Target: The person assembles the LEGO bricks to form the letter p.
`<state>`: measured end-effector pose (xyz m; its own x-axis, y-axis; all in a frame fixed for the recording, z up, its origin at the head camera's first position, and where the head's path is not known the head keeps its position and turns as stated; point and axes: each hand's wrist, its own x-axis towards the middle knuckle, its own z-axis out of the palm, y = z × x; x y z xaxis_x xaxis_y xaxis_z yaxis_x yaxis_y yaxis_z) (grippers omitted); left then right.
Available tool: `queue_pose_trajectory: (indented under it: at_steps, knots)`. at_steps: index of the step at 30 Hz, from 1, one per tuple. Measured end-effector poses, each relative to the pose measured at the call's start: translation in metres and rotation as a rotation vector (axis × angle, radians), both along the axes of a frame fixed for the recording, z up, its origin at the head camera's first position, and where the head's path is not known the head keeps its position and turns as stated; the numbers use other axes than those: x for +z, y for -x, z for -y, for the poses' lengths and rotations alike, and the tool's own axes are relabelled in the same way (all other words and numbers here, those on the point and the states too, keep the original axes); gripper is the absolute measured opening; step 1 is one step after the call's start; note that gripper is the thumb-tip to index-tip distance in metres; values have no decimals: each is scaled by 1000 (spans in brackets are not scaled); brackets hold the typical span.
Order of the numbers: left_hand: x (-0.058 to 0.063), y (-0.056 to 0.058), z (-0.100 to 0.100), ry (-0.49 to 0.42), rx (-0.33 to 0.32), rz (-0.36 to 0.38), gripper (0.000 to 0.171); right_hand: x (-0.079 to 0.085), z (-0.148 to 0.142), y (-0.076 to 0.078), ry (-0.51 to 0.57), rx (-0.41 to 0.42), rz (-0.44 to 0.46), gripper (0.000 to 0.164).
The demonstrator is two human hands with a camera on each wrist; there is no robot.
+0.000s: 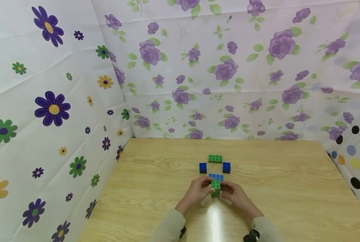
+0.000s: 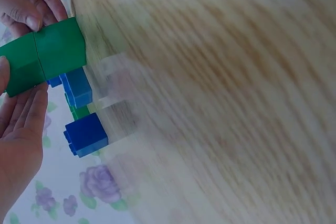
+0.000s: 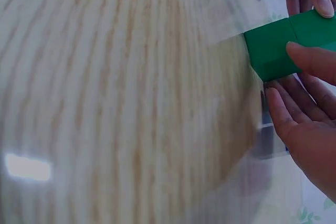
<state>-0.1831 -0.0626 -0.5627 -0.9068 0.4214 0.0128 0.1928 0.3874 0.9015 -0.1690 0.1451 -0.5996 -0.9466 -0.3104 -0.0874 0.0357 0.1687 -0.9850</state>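
Note:
Two green toy bricks stand one on top of the other, with a seam between them in both wrist views. My left hand holds the upper brick between thumb and fingers. From the other side, my right hand grips the stack, its thumb on the green face near the seam in the right wrist view. The lower brick reaches down to the tabletop. Just behind the stack lies a light blue brick, partly hidden by it and the left fingers.
Farther back are a dark blue brick on the left, another dark blue brick on the right, and a long green brick behind them. The wooden table ends at flowered cloth walls.

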Motion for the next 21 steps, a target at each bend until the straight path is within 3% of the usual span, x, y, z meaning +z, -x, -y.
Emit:
queue_pose_trajectory:
  at_steps: [9, 21]
  knots:
    - [-2, 5, 1, -36, 0, 23, 32, 16, -10, 11, -55, -120, -91, 41]
    - [-4, 2, 2, -75, 13, 62, 33, 4, -5, 31, -72, -147, -114, 46]
